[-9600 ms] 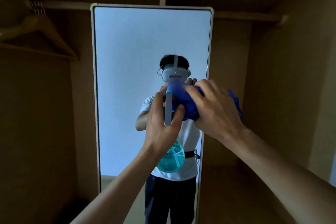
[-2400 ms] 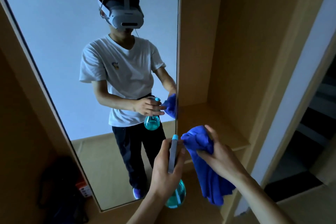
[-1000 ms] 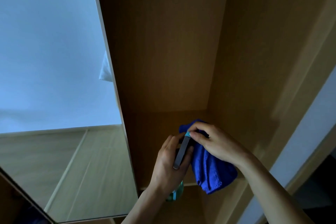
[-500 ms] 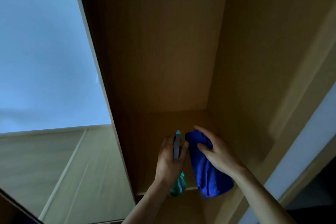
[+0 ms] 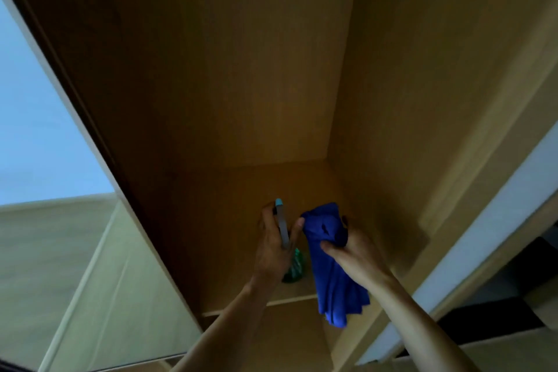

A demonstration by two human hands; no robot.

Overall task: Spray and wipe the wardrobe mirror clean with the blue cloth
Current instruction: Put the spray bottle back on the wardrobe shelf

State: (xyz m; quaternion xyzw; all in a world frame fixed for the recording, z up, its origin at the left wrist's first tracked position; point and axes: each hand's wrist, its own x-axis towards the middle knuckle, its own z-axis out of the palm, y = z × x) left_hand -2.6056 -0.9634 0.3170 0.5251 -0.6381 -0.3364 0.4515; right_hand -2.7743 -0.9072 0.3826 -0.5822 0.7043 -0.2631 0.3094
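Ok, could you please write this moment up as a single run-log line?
left hand: grips spray bottle | right hand: holds blue cloth | both at wardrobe shelf | mirror: at left, untouched

1. The left hand [image 5: 271, 247] covers most of the spray bottle [image 5: 295, 266]. Only its nozzle tip, grey head and a bit of teal body show.
2. The blue cloth [image 5: 335, 281] hides most fingers of the right hand [image 5: 359, 256].
3. The mirror [image 5: 36, 136] is cut off by the left and bottom edges.
4. The left forearm [image 5: 229, 320] and right forearm [image 5: 422, 326] run off the bottom edge.
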